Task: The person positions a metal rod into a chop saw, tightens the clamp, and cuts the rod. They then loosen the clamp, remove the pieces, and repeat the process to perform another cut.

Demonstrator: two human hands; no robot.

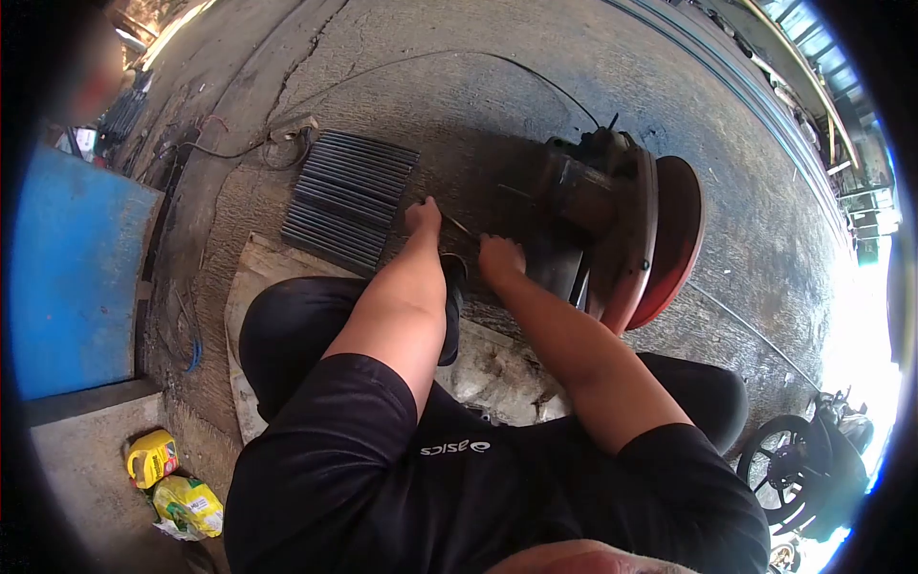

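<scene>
A: Count what's there, with the machine [588,196] as landmark.

B: One machine, with a red guard [681,239]. One flat row of dark bars [349,196] to its left; they lie too close together for me to number. One thin rod [460,225], just left of the machine.

A: And hands?

B: Two, both left of the machine. The right hand [502,256], nearer to it, has its fingers closed on the rod. The left hand [424,218], farther from it, is at the rod's other end, fingers curled; I can't tell whether they grip.

A: What else?

B: One yellow jug [153,459] and one yellow bag [191,507], well left of the machine; one black wheel [784,469] to its right, towards the near side.

A: Surface and room?

B: Rough, cracked concrete floor [411,105] beneath the machine, with a stained mat [273,263] on its near side. One blue panel [86,273] is far left of it.

A: Edges, moving room?

B: Left of the machine, the bars' edge sits just beside the left hand. Beyond the machine the concrete runs wide, crossed by one cable [514,63].
</scene>
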